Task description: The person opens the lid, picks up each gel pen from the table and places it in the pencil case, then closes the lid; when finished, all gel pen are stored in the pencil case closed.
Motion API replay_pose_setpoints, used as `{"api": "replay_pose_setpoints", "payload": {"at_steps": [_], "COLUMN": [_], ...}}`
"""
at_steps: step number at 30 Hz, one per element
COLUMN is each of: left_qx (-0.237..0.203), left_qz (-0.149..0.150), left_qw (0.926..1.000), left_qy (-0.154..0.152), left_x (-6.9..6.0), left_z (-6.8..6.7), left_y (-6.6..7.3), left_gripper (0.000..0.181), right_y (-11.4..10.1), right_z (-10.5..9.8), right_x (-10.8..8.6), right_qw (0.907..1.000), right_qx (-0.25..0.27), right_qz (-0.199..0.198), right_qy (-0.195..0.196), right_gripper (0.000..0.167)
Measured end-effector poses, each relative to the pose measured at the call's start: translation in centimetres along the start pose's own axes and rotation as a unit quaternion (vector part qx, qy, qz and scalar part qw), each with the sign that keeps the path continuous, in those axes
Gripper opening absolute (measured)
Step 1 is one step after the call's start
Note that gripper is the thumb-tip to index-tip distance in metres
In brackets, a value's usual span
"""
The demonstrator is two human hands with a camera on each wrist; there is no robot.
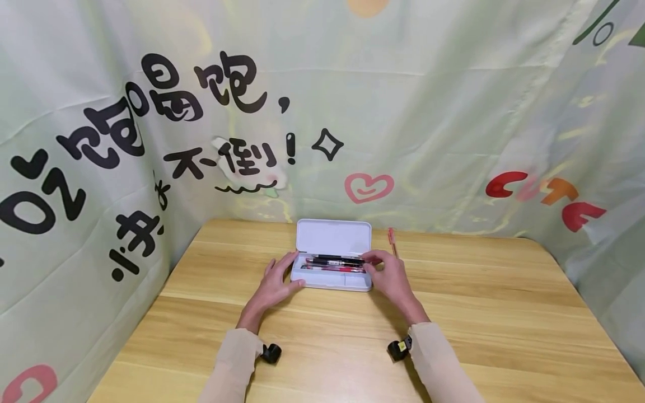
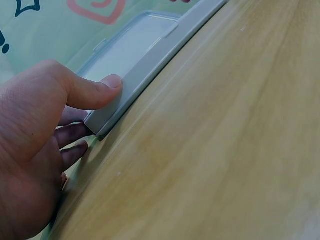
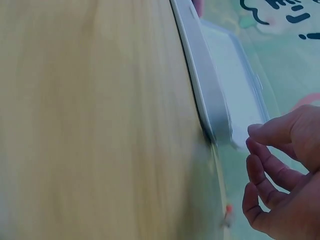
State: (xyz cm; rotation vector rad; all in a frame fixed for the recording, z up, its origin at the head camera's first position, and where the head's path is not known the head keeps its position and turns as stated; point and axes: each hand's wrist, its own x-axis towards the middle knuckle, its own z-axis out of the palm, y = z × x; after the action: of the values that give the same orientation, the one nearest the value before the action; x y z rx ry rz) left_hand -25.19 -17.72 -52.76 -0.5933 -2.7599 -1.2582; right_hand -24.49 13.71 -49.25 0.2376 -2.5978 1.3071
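Observation:
A pale pencil case (image 1: 317,279) lies on the table with its lid (image 1: 333,236) raised at the back. Inside are several pens: dark ones (image 1: 335,262) and, in front of them, a red one (image 1: 345,270). My left hand (image 1: 274,286) grips the case's left end; its thumb (image 2: 111,82) presses the front wall and the other fingers reach round the end. At the right end, my right hand (image 1: 392,281) has bent fingers close by the pen ends. Its thumb and index fingertips (image 3: 255,130) nearly meet, with nothing visible between them.
A pink-red pen (image 1: 393,242) lies on the wooden table (image 1: 484,313) behind my right hand, partly hidden by it. Printed fabric (image 1: 428,140) hangs along the table's back and both sides. A small black camera (image 1: 271,354) sits by my left wrist, another (image 1: 400,350) by my right.

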Motion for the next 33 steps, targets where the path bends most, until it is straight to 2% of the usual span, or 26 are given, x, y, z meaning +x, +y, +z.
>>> {"api": "replay_pose_setpoints", "payload": {"at_steps": [6, 10, 16, 21, 25, 33], "left_qx": [0.000, -0.004, -0.006, -0.008, -0.006, -0.003], "left_qz": [-0.001, 0.000, -0.003, -0.003, -0.003, 0.006], "left_qw": [1.0000, 1.0000, 1.0000, 1.0000, 1.0000, 1.0000], "left_qy": [-0.002, 0.000, -0.002, 0.001, 0.000, 0.003], "left_x": [0.0, -0.1, -0.1, -0.2, -0.2, -0.1], "left_z": [0.0, 0.0, 0.0, -0.2, -0.1, 0.0], "left_y": [-0.1, -0.1, -0.2, -0.1, -0.1, 0.0], "left_gripper": [0.080, 0.080, 0.080, 0.080, 0.079, 0.079], "right_y": [1.8, 2.8, 4.1, 4.3, 4.4, 4.7], "right_z": [-2.0, -3.2, -4.6, -5.1, -5.2, -5.7], "right_x": [0.1, 0.2, 0.4, 0.6, 0.8, 0.5], "right_qw": [0.9992, 0.9982, 0.9967, 0.9955, 0.9948, 0.9932], "right_qx": [-0.018, -0.026, -0.038, -0.042, -0.064, -0.091], "right_qz": [0.004, 0.028, 0.068, 0.085, 0.079, 0.072], "right_qy": [0.035, 0.046, 0.021, 0.000, -0.011, 0.001], "right_gripper": [0.023, 0.026, 0.034, 0.037, 0.031, 0.015]}}
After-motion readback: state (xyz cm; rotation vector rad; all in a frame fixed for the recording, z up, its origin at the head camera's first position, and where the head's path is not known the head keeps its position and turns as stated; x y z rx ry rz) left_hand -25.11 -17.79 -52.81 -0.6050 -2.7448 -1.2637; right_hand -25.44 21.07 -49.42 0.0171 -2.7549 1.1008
